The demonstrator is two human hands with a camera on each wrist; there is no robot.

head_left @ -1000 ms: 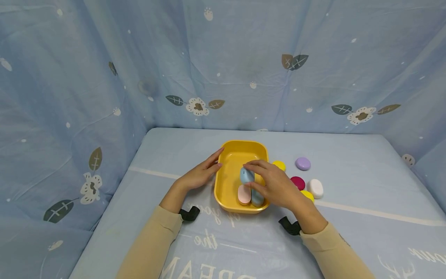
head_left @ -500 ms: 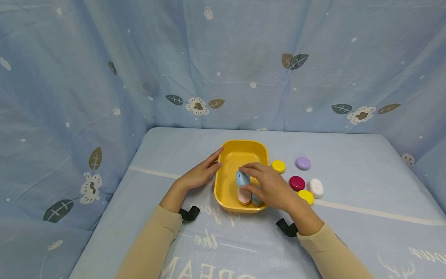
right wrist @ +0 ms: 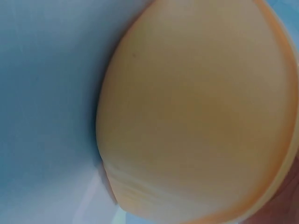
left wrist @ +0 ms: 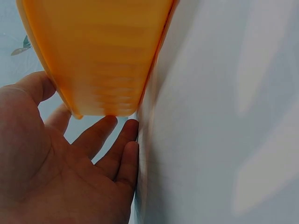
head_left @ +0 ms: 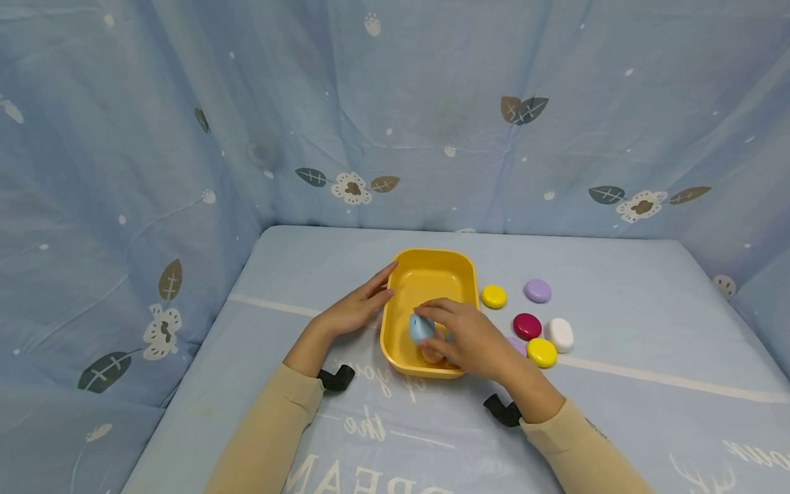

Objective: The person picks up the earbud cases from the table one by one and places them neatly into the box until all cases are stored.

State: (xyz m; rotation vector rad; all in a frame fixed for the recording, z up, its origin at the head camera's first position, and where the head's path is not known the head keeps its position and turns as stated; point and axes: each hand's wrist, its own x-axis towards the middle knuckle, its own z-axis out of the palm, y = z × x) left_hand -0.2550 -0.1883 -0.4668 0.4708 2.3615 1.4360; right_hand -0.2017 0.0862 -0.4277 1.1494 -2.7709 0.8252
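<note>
A yellow rectangular tub (head_left: 395, 322) stands on the cloth in the head view. My left hand (head_left: 350, 310) rests against its left side, fingers extended. In the left wrist view the thumb and fingertips (left wrist: 110, 120) of that hand touch the rim and outer wall. My right hand (head_left: 475, 337) reaches over the tub's right side and pinches a light blue rounded piece (head_left: 421, 328) between thumb and fingers. Below it in the tub sits a pink rounded piece (head_left: 431, 355), partly covered by the hand. A blue-grey piece beside it is mostly hidden. The right wrist view is filled by the tub's outer wall (right wrist: 191, 112).
Right of the tub lie a yellow disc (head_left: 494, 296), a lilac disc (head_left: 537, 291), a dark red disc (head_left: 527, 326), a white rounded piece (head_left: 559, 335) and another yellow disc (head_left: 542, 353). Another lilac disc (head_left: 517, 345) is partly behind the right hand. Patterned blue cloth hangs behind.
My right hand has moved left and toward me inside the tub with the light blue piece, now overlapping the pink piece. More discs show at the right. The left hand keeps its place.
</note>
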